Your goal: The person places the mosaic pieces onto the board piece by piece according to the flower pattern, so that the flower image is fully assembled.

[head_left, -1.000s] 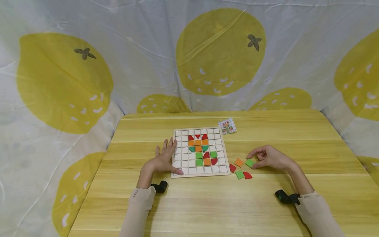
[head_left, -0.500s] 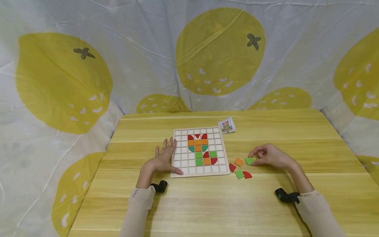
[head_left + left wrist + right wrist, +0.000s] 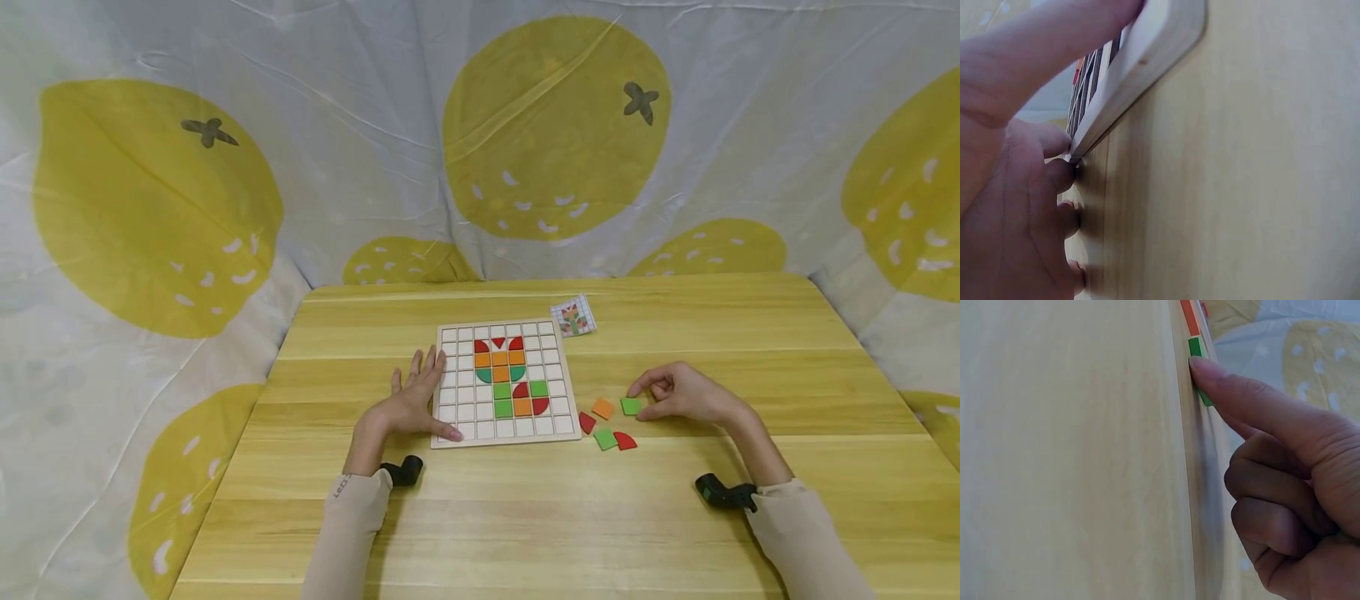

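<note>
My left hand rests with spread fingers along the left side of the white gridded wooden board. Its thumb lies on the board's front left corner, as the left wrist view also shows up close. On the grid, red, orange, teal and green tiles form a flower-like pattern. To the right of the board, my right hand pinches a green square tile between thumb and index finger. The right wrist view shows the thumb against the edge of this green tile, the other fingers curled in.
Loose tiles lie between board and right hand: an orange square, a green square, a red quarter-circle and another red piece. A printed pattern card lies at the board's far right corner. A lemon-print curtain surrounds the table.
My right hand has closed on the green square tile, which has shifted slightly. The left hand stays in place on the board.
</note>
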The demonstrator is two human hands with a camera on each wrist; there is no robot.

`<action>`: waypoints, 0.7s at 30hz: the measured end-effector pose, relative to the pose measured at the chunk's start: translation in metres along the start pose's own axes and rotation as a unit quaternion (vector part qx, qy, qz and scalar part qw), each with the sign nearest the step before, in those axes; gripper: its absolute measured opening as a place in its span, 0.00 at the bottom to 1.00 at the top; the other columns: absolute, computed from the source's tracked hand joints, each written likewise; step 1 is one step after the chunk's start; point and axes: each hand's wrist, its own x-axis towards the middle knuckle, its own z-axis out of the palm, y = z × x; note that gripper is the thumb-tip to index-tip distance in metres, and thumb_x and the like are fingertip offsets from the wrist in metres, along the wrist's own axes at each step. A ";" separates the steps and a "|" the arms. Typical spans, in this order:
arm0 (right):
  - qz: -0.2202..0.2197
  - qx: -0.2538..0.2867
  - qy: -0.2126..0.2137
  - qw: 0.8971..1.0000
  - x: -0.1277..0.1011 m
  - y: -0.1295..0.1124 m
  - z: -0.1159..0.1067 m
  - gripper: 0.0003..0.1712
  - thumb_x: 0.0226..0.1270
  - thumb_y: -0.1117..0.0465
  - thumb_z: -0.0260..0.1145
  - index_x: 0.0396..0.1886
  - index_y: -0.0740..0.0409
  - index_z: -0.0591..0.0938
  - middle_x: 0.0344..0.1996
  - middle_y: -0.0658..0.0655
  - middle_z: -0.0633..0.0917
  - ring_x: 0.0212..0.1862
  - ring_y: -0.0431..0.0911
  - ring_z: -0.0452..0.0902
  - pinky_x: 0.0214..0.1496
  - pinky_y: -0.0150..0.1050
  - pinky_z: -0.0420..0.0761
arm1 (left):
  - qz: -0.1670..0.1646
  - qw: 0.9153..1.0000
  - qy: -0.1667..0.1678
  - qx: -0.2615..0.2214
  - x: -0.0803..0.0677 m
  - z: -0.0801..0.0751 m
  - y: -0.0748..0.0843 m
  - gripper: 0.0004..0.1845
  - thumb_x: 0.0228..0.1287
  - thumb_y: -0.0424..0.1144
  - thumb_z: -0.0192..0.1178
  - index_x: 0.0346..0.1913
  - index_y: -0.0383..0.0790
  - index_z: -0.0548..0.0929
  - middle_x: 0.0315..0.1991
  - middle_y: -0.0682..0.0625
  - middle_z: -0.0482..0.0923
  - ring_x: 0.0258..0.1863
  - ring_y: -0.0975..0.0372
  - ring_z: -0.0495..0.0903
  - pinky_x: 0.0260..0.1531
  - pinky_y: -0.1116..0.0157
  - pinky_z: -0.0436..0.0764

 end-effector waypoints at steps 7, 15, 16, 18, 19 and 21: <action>0.017 -0.004 0.025 1.000 0.006 -0.014 0.005 0.20 0.62 0.57 0.79 0.49 0.64 0.87 0.18 0.47 0.64 0.22 0.35 0.55 0.26 0.31 0.60 | 0.002 1.000 0.003 -0.001 0.000 0.000 -0.002 0.76 0.49 0.57 0.81 0.84 0.37 0.33 0.84 0.40 0.20 0.83 0.44 0.17 0.76 0.33 0.21; -0.017 0.002 -0.009 1.000 0.037 -0.058 0.052 0.16 0.61 0.57 0.79 0.46 0.58 0.89 0.17 0.47 0.65 0.22 0.38 0.58 0.27 0.30 0.63 | 0.000 1.000 0.003 -0.002 -0.001 0.001 -0.003 0.76 0.49 0.57 0.81 0.84 0.38 0.33 0.84 0.40 0.19 0.83 0.43 0.17 0.76 0.33 0.21; -0.018 0.003 -0.014 1.000 0.041 -0.065 0.060 0.16 0.61 0.57 0.79 0.46 0.57 0.89 0.16 0.46 0.65 0.21 0.38 0.58 0.26 0.30 0.63 | 0.001 1.000 0.003 -0.002 -0.001 0.001 -0.003 0.76 0.49 0.57 0.81 0.84 0.37 0.33 0.84 0.40 0.19 0.83 0.43 0.17 0.76 0.33 0.21; -0.029 0.003 -0.018 0.999 0.051 -0.079 0.076 0.15 0.61 0.58 0.79 0.46 0.57 0.90 0.15 0.46 0.65 0.20 0.38 0.57 0.25 0.29 0.62 | 0.002 1.000 0.004 -0.001 0.000 0.001 -0.002 0.76 0.49 0.57 0.81 0.84 0.37 0.33 0.84 0.40 0.20 0.83 0.43 0.17 0.76 0.33 0.21; -0.035 0.007 -0.020 0.999 0.055 -0.085 0.083 0.15 0.60 0.58 0.80 0.45 0.57 0.90 0.14 0.45 0.64 0.20 0.38 0.56 0.25 0.29 0.62 | 0.002 1.000 0.004 0.000 0.000 0.001 -0.002 0.76 0.49 0.57 0.81 0.84 0.37 0.33 0.84 0.40 0.20 0.83 0.43 0.17 0.76 0.33 0.21; -0.051 0.008 -0.024 0.998 0.063 -0.095 0.096 0.15 0.59 0.60 0.80 0.45 0.59 0.90 0.14 0.45 0.64 0.20 0.38 0.56 0.25 0.29 0.61 | 0.003 1.000 0.005 -0.001 0.000 0.000 -0.001 0.76 0.49 0.57 0.81 0.84 0.37 0.33 0.84 0.40 0.20 0.83 0.43 0.17 0.76 0.33 0.21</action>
